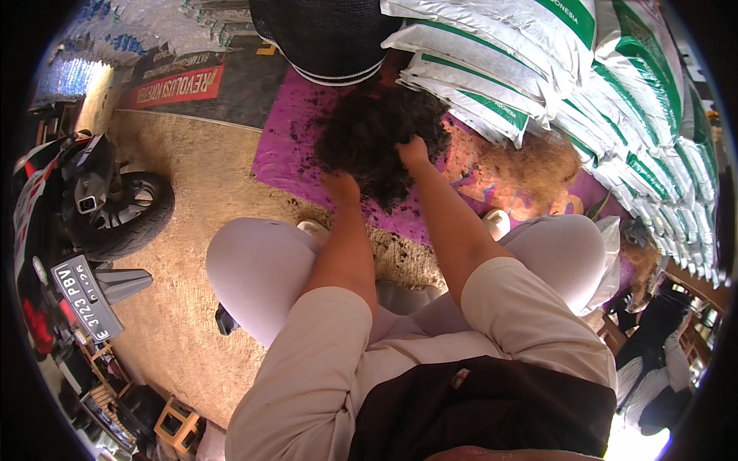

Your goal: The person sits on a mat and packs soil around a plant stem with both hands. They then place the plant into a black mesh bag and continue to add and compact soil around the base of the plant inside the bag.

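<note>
A heap of dark, loose fibrous material (369, 129) lies on a purple printed plastic sheet (282, 138) before me, with dark crumbs scattered around it. My left hand (341, 187) is at the near left edge of the heap, its fingers blurred and partly hidden. Farther in, my right hand (413, 152) has its fingers curled into the dark fibres on the right side. A tangle of light brown fibre (530, 167) rests on the sheet to the right, apart from both hands.
White and green sacks (501, 75) are stacked at the right. A large black container (326, 40) stands behind the heap. On the left are a motorcycle's wheel (124, 210) and a yellow stool (177, 425). Another person (651, 357) is at the lower right.
</note>
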`<state>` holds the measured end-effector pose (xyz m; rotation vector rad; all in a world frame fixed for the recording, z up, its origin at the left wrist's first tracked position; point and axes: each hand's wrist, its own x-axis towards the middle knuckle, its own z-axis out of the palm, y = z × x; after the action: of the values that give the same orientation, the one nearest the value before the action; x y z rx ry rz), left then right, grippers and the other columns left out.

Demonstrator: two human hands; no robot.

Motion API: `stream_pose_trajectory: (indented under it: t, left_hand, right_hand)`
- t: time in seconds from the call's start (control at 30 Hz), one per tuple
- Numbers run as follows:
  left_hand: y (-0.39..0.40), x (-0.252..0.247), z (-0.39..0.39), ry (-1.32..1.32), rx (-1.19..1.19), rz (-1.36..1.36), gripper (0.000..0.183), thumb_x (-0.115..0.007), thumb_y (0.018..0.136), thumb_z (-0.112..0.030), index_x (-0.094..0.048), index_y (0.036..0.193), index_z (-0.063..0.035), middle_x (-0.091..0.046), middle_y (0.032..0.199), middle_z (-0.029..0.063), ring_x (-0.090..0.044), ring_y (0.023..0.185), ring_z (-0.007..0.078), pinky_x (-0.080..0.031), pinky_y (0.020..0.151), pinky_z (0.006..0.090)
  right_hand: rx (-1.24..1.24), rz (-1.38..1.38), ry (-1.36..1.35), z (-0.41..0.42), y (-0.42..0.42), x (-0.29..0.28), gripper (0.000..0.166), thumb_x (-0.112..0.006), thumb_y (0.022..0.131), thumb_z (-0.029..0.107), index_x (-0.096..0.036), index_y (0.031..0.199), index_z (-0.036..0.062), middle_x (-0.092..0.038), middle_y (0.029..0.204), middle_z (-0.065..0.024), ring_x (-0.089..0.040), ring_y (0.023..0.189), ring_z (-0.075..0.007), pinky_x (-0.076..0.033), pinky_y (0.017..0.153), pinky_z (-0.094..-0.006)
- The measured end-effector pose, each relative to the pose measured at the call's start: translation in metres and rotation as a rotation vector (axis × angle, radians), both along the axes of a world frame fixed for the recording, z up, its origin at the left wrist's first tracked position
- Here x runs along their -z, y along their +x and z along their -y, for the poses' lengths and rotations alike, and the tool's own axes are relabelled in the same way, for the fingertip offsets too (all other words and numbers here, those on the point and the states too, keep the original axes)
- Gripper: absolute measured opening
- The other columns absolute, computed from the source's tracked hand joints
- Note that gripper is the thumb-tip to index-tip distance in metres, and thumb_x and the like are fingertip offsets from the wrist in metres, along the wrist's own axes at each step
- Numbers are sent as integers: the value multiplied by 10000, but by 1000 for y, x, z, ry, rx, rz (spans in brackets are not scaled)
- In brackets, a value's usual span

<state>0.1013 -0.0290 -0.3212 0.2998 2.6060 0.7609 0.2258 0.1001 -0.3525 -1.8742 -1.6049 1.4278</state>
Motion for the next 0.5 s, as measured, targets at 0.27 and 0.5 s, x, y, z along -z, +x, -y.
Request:
stream_pose_trajectory:
  t: [0.27,0.5]
  left_hand:
    - [24,75,28,15,34,800,327,-568,807,-225,-500,1076,-51,-498,994,139,-498,931,301,-426,799,412]
    - [51,86,-3,-21,289,773,265,-578,802,-242,-548,1015,-87,-548,889,89,-528,843,254,-448,726,400]
  right_hand:
    - [509,121,268,-4,36,-19,441,-637,706,272,-564,1015,-34,-598,994,-232,-575,930,-379,-444,812,-430]
    - [603,-215,-124,12,55,29,452,-681,699,235,-566,1021,-61,-609,977,-176,-597,863,-287,-460,770,-374]
